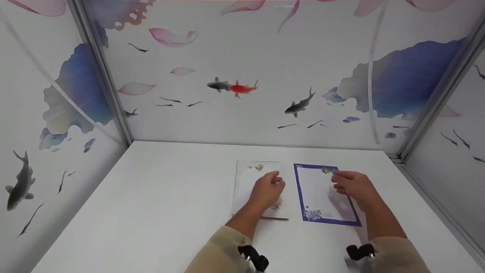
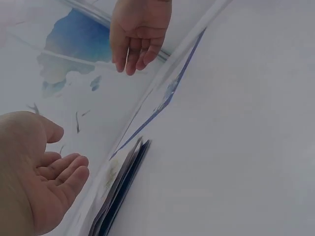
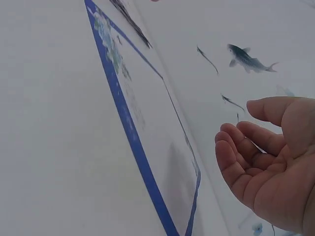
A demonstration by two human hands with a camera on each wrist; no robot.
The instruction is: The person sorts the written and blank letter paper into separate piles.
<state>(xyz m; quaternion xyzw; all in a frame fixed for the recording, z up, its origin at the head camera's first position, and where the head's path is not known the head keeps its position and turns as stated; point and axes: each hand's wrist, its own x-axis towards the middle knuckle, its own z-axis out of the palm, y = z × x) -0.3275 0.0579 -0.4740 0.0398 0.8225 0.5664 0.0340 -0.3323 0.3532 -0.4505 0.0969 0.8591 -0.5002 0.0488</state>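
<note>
Sheet, blue-bordered, its print unreadable, left fingers and right fingers loosely curled, empty.

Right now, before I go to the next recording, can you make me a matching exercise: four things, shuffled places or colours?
1. left grip
2. right grip
3. stack
4. bordered sheet

A. beneath the left grip
B. blue-edged, white centre
C. above the stack
D. by the bordered sheet's far right corner

Pairs: 1-C, 2-D, 3-A, 4-B
</note>
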